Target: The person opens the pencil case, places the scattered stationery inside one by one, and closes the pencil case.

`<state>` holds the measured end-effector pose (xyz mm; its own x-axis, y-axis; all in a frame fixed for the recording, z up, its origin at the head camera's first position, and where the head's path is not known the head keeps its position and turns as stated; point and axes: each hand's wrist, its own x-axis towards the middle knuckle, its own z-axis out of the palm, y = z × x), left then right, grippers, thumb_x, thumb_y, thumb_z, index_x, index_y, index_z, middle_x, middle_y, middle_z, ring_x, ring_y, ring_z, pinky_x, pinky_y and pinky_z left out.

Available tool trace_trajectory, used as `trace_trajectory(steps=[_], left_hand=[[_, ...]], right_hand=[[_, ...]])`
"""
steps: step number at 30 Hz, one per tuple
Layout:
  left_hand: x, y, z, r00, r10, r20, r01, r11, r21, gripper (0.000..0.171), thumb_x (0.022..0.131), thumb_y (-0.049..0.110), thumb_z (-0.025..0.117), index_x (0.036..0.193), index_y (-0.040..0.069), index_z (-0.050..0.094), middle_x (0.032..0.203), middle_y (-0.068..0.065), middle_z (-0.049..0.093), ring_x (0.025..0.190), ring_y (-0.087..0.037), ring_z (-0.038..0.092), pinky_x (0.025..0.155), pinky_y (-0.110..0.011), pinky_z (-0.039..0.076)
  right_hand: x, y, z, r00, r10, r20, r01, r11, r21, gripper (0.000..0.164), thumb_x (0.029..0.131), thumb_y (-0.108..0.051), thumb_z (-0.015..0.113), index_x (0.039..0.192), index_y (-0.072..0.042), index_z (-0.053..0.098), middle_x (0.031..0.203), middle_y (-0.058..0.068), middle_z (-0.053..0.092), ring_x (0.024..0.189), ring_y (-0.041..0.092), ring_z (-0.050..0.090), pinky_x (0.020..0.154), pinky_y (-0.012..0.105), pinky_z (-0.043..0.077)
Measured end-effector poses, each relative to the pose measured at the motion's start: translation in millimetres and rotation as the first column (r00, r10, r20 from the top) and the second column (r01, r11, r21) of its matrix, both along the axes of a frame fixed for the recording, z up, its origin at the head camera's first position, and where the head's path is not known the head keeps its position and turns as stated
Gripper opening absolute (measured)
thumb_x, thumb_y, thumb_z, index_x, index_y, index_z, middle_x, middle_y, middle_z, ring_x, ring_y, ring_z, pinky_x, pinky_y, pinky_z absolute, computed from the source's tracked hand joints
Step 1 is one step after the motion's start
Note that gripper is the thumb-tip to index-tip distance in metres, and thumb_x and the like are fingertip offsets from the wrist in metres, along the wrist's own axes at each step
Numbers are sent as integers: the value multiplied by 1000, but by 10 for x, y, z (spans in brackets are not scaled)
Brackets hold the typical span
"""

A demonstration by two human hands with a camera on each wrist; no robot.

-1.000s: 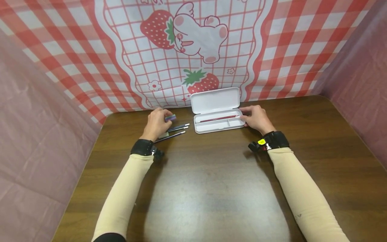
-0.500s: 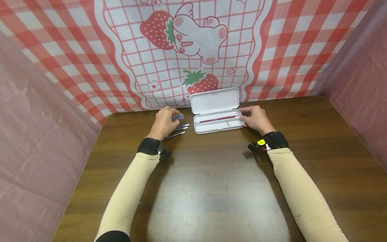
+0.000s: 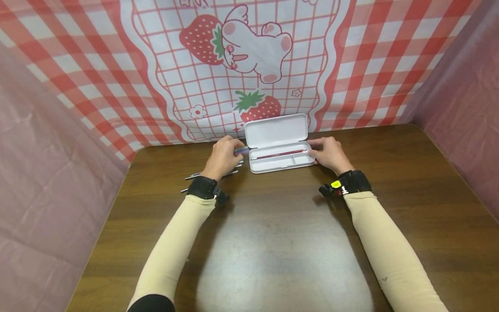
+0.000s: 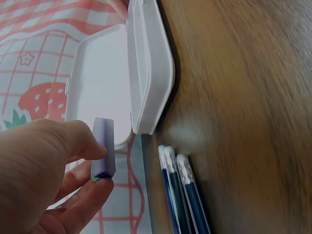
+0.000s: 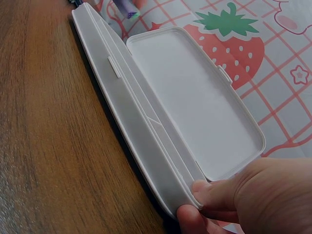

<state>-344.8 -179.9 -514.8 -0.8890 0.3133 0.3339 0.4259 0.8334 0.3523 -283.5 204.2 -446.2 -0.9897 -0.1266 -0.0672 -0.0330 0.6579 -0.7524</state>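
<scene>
A white pencil case (image 3: 273, 166) stands with its lid up near the back of the table. Inside it lies a red pencil (image 3: 280, 154) along the rear compartment. My left hand (image 3: 223, 158) pinches a small purple eraser (image 4: 103, 146) between thumb and fingers, just off the case's left end. Green shows at the eraser's lower tip in the left wrist view. My right hand (image 3: 330, 155) grips the right end of the case, thumb (image 5: 207, 192) over the rim. Several dark blue pencils (image 4: 195, 197) lie on the table under my left hand, partly hidden by it in the head view.
The raised lid (image 3: 277, 131) leans back toward a red-and-white checked cloth (image 3: 370, 65) behind the table. Pink cloth (image 3: 50, 182) hangs at both sides. The brown wooden table (image 3: 280, 225) extends toward me.
My left hand has moved right with the eraser, from above the pencils to the case's left end. The right hand stays on the case.
</scene>
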Motion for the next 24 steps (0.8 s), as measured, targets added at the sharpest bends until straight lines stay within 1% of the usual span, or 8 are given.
trace_trajectory(steps=[2, 5, 9, 13, 18, 21, 23, 24], left_hand=[[-9, 42, 4, 1000, -9, 7, 9, 1000, -7, 34, 86, 21, 78, 119, 20, 86, 107, 2, 74, 89, -14, 66, 82, -33, 59], [0, 137, 12, 1000, -24, 12, 24, 1000, -10, 35, 87, 19, 78, 120, 19, 86, 108, 1, 75, 91, -15, 68, 83, -34, 60], [10, 270, 11, 998, -56, 5, 56, 998, -24, 34, 87, 17, 79, 121, 19, 86, 112, -1, 78, 102, -18, 74, 93, -37, 64], [-2, 426, -3, 996, -86, 9, 86, 996, -26, 34, 87, 16, 80, 121, 19, 86, 115, -2, 79, 109, -20, 76, 100, -39, 63], [-21, 631, -6, 994, -104, 24, 105, 993, -48, 37, 87, 17, 79, 123, 20, 86, 116, -1, 78, 111, -20, 76, 101, -39, 63], [-15, 752, 6, 993, -109, 41, 110, 993, -32, 37, 87, 18, 78, 124, 20, 86, 116, -2, 77, 112, -21, 76, 101, -40, 62], [15, 834, 39, 992, -114, 58, 115, 993, -2, 37, 87, 17, 77, 123, 19, 86, 116, -3, 77, 112, -21, 75, 102, -41, 61], [98, 888, 143, 992, -108, 64, 109, 994, -6, 37, 87, 15, 77, 122, 16, 86, 116, -5, 78, 112, -23, 75, 102, -41, 61]], right_hand=[[1, -5, -2, 1000, 0, -3, 0, 1000, 2, 46, 107, -10, 72, 152, -1, 68, 134, 30, 72, 61, 2, 67, 58, 18, 49], [7, -10, 3, 1000, -1, 1, 1, 1000, 4, 46, 107, -10, 72, 152, -1, 68, 132, 29, 72, 62, 3, 67, 58, 19, 49], [10, -16, 8, 1000, 1, 12, -1, 1000, 2, 47, 108, -12, 72, 153, -2, 68, 135, 28, 70, 63, 3, 67, 59, 19, 49], [8, -10, 2, 1000, 1, 3, -1, 1000, 8, 47, 107, -12, 72, 153, -2, 68, 136, 29, 71, 62, 3, 67, 59, 19, 49], [5, -7, -1, 1000, 1, -4, 0, 1000, 8, 46, 107, -11, 72, 152, -2, 68, 139, 29, 70, 62, 2, 67, 59, 19, 48], [3, -6, -1, 1000, 0, 3, 0, 1000, 2, 47, 107, -11, 72, 153, -2, 68, 144, 29, 67, 62, 2, 67, 59, 18, 49], [1, -5, -3, 1000, 0, 7, 0, 1000, 0, 47, 107, -11, 72, 153, -2, 68, 146, 29, 66, 62, 2, 67, 59, 18, 49], [0, -4, -4, 1000, -1, 7, 1, 1000, 0, 47, 107, -11, 72, 153, -1, 68, 146, 29, 66, 62, 2, 67, 59, 18, 49]])
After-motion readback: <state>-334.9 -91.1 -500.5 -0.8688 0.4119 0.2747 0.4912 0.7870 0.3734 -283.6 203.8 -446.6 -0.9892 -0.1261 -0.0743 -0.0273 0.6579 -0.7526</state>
